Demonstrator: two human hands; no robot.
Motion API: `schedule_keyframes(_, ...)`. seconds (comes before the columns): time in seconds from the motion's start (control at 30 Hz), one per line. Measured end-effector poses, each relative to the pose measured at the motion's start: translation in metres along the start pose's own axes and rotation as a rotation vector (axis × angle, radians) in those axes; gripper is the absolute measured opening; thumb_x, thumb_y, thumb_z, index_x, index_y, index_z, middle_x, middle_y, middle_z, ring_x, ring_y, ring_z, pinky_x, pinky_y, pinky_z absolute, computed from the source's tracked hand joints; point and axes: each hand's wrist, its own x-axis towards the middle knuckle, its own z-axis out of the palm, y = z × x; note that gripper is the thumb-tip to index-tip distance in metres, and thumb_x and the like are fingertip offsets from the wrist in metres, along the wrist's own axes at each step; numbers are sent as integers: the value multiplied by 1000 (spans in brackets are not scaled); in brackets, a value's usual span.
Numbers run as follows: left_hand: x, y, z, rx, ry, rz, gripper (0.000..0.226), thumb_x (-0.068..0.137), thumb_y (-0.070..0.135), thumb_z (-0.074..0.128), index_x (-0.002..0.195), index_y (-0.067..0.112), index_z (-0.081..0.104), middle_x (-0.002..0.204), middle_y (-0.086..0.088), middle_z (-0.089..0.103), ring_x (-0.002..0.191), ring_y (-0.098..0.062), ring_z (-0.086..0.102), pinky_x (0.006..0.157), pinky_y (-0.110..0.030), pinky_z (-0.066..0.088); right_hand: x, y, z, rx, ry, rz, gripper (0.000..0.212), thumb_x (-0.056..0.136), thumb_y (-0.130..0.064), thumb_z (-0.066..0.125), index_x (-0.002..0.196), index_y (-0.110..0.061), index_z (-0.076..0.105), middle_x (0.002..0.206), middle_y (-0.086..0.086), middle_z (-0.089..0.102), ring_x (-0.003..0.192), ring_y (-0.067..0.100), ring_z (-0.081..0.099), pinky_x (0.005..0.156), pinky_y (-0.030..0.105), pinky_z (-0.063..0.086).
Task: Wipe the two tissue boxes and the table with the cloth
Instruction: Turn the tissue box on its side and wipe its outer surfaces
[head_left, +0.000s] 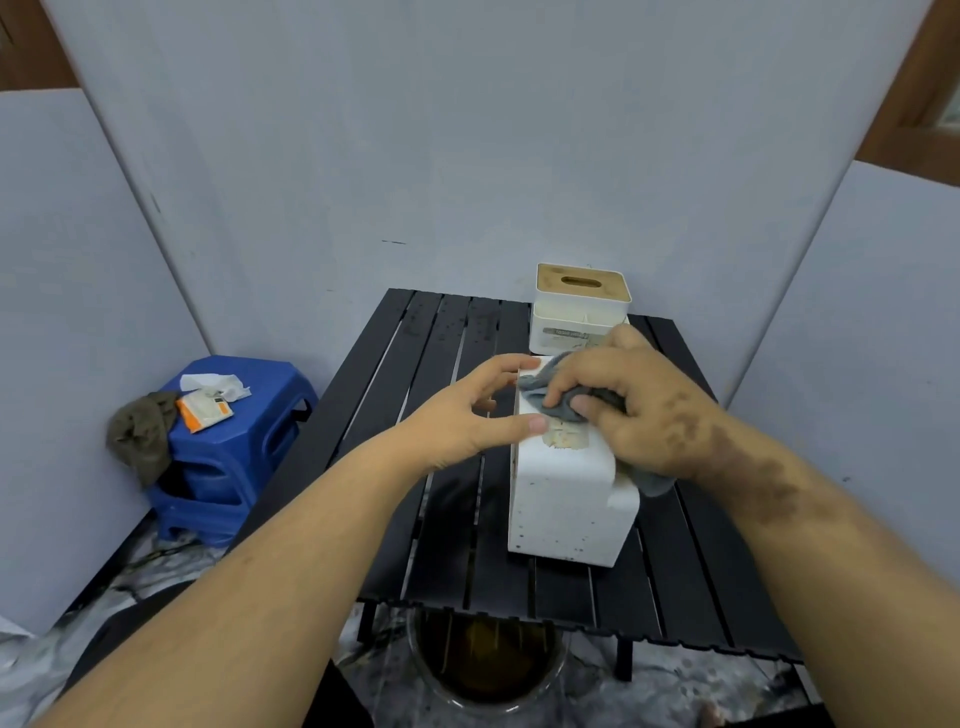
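1. We are in the middle of the first box, by our reading. The near tissue box (566, 499), white and speckled with dark spots, lies on the black slatted surface (452, 525) a little right of its centre, and our work is on its upper face.

2. Our right hand (639, 400) has the grey cloth (550, 395) bunched under curled fingers (558, 392) and presses it onto the top of that box near its far end; a tail of cloth hangs out below the hand on the box's right side.

3. Our left hand (467, 415) steadies the box from the left: the thumb lies along the top edge, the other fingers reach, fairly straight, to the far left corner. It holds nothing else.

4. What looks unfinished on this box: a brownish stain on the top just nearer to us than the cloth, and specks across the front face. We judge the sides and front are yet to be wiped.

5. The second tissue box (579, 309), white with a wooden slotted lid, stands at the far right of the surface, just behind our right hand. Nothing touches it; we take it as still to do.

6. The surface shows spots on its far slats, so wiping it also seems left.
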Motion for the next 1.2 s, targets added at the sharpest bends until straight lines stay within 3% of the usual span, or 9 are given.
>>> schedule_keyframes(0.13,-1,2,-1,8,-16,-1,70,70,69,74,135,65,47,151,21,53,146,-21,41,123,-50,33,-12,8,-31,31,-66,77,39,89,-9,67,90,-48,70,98,-2,52,98,10,52,95,28,42)
schedule_keyframes(0.27,0,0,1,4,-1,11,68,72,67,74,134,63,48,147,22,56,142,-16,46,122,-47,35,-6,9,-31,-58,3,151,34,91,-10,65,85,-43,68,94,-12,44,89,5,47,78,3,34)
schedule_keyframes(0.47,1,1,2,33,18,10,61,81,56,78,134,62,49,129,21,63,128,-14,55,113,-37,42,5,-15,0,-91,-124,-14,31,91,-18,60,96,-48,65,102,0,54,96,15,47,85,32,46)
schedule_keyframes(0.57,0,1,1,25,-9,15,68,74,66,75,136,64,47,147,19,56,142,-17,47,121,-45,36,3,0,-21,-82,-60,37,38,89,-13,64,92,-50,68,98,-4,53,95,6,49,90,21,42)
schedule_keyframes(0.63,1,1,1,24,-15,9,69,72,67,74,136,64,47,150,20,54,144,-16,44,123,-47,33,1,13,-32,-111,29,126,31,89,-6,65,94,-35,73,90,-16,45,87,4,49,77,0,35)
schedule_keyframes(0.7,0,1,1,24,-17,17,68,72,67,73,135,64,47,148,21,55,143,-14,45,123,-47,33,2,18,-29,-147,65,190,27,89,-8,66,95,-34,73,91,-16,40,89,9,48,70,-2,31)
schedule_keyframes(0.9,0,-1,-1,35,-27,25,69,78,68,72,140,65,44,151,18,53,145,-17,43,123,-49,34,4,9,-9,-78,1,51,33,88,-14,66,95,-46,70,106,-3,54,100,9,48,85,15,37)
schedule_keyframes(1.07,-9,2,2,86,73,36,51,94,48,71,140,56,52,143,28,55,136,-5,48,117,-41,41,-12,38,-24,202,215,161,32,89,2,63,102,-25,74,104,-15,70,103,1,63,101,32,49)
schedule_keyframes(1.2,-26,5,7,222,290,237,27,95,37,72,120,46,69,133,30,60,130,13,49,107,-11,38,-17,48,-23,267,324,201,37,90,-1,64,117,-26,66,116,-6,69,110,9,64,105,40,48)
